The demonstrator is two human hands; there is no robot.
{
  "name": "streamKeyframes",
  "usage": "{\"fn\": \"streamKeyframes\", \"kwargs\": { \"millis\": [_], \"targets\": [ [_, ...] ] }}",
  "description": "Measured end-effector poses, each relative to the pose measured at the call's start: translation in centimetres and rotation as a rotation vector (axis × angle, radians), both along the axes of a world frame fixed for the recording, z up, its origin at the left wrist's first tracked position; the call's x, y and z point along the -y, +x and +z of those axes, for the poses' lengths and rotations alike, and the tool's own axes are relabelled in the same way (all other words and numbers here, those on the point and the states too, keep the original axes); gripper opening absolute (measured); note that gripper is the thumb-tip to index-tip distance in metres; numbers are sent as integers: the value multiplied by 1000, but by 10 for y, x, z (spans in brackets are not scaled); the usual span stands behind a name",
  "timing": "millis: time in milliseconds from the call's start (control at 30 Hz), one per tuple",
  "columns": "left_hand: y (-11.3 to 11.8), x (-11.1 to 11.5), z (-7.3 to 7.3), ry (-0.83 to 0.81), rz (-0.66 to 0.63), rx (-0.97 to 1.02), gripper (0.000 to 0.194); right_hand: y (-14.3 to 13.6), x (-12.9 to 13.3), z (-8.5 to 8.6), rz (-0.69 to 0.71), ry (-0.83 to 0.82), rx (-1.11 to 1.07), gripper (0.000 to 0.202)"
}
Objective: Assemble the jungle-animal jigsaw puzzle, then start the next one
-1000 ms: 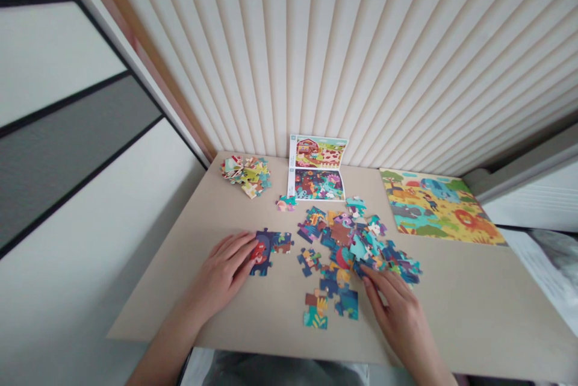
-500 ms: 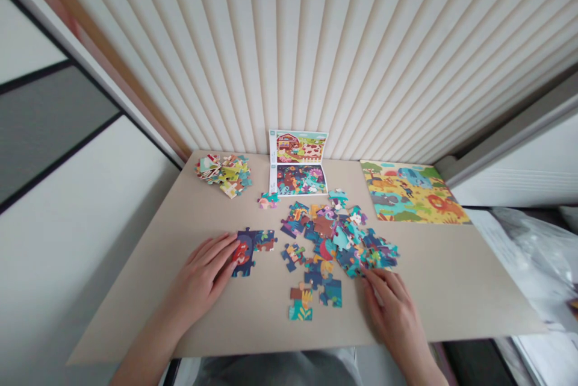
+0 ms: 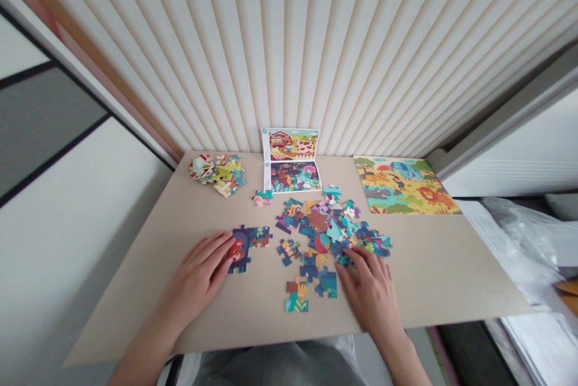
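Observation:
My left hand (image 3: 198, 274) lies with its fingers stretched out on the left edge of a few joined jigsaw pieces (image 3: 241, 256), dark blue with a red figure. Its fingertips cover part of that section. On the right, my right hand (image 3: 372, 289) reaches to the near side of a loose heap of jigsaw pieces (image 3: 334, 230). The thumb is apart from the fingers, whose tips touch a dark blue piece at the heap's edge. Below the heap lie a blue piece (image 3: 326, 284) and a brown and teal piece pair (image 3: 297, 297).
A folded picture leaflet (image 3: 293, 160) stands against the pleated wall. A second pile of jigsaw pieces (image 3: 221, 174) sits at the back left. The assembled animal puzzle (image 3: 404, 186) is at the back right of the beige table (image 3: 442, 271). One pink and teal piece (image 3: 262, 198) lies before the leaflet.
My right hand has moved left and a little forward along the heap's near edge. My left hand keeps its place on the joined pieces. The whole view has shifted slightly.

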State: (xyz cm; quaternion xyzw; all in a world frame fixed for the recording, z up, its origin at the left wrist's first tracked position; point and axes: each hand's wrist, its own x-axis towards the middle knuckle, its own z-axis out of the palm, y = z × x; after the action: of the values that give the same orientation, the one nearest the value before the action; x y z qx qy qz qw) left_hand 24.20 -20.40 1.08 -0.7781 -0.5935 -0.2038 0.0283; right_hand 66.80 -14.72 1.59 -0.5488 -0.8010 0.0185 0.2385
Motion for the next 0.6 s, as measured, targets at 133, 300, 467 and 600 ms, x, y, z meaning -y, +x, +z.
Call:
{"fn": "streamKeyframes", "kwargs": {
  "millis": [133,300,467,600],
  "targets": [
    [1,-1,2,1,-2,11,51,-9,-2,1,10,-42,-44,31],
    [1,-1,3,-1,-3,10,51,-9,15,5,110,-71,-112,32],
    [-1,-1,-1,26,-8,5,53,7,33,12,206,-139,-44,37],
    [-4,-1,-6,27,-13,-6,55,36,19,8,43,-15,-73,33]
  ]
}}
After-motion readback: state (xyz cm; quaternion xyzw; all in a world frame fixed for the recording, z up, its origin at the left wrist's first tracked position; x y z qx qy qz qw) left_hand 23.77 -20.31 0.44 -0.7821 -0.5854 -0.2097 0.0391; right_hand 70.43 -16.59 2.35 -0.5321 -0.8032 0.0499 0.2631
